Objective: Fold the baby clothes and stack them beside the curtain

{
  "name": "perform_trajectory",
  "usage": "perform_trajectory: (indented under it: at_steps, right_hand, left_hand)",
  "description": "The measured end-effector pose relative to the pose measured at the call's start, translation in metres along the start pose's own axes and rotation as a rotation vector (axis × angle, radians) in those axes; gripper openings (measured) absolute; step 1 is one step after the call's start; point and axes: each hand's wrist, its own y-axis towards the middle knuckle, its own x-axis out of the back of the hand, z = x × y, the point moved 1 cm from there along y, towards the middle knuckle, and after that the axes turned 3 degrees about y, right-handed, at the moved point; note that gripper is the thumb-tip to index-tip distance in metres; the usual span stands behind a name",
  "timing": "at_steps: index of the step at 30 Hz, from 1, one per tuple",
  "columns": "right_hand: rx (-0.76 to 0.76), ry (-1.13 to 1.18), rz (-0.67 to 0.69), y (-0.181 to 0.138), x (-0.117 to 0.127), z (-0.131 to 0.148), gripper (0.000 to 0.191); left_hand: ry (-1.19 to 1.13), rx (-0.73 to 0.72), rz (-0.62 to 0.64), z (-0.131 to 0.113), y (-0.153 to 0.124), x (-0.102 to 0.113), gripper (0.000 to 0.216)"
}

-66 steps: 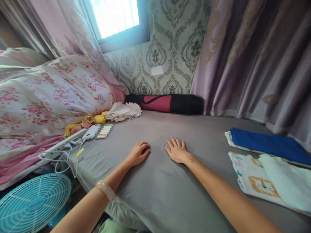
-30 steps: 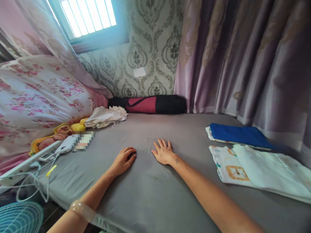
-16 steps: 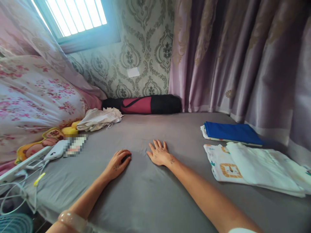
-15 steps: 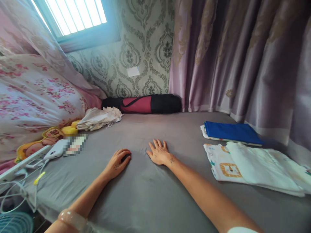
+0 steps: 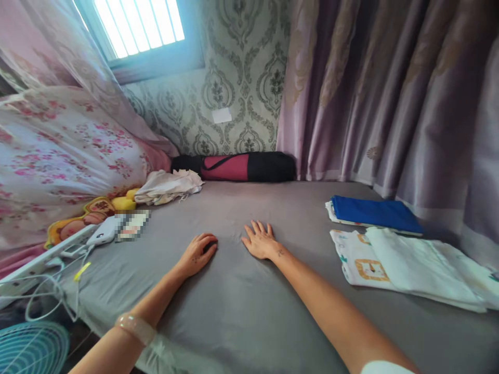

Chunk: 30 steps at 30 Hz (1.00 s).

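Note:
My left hand rests on the grey bed sheet, its fingers loosely bent and a gap showing between thumb and fingers. Nothing is in it. A pale bangle circles that forearm. To its right, my right hand lies flat on the same sheet with fingers spread, also holding nothing. Faint creases run through the sheet between the two hands. Right of my right arm lie a folded white cloth with a lion print and, behind it, a folded blue cloth.
A red and black long bag lies along the wall. Crumpled cream cloth, yellow plush toys, a white device and a power strip with cables line the left. A blue fan stands below the bed edge.
The view has shifted slightly left, so most things appear a little further right. Both hands stay on the sheet in much the same pose.

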Motion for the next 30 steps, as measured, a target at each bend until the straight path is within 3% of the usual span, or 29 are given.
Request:
perform_trajectory:
  at_steps: [10, 19, 30]
  right_hand:
    - [-0.015, -0.091, 0.004, 0.006, -0.003, -0.002, 0.067]
    - [0.000, -0.191, -0.079, 0.012, -0.012, -0.009, 0.064]
    - [0.037, -0.293, -0.209, 0.018, -0.027, -0.023, 0.063]
  left_hand:
    - [0.014, -0.005, 0.043, -0.004, 0.002, 0.004, 0.028]
    - [0.248, 0.043, 0.167, -0.010, 0.008, 0.002, 0.024]
    - [0.149, -0.084, 0.185, 0.007, 0.009, 0.015, 0.027]
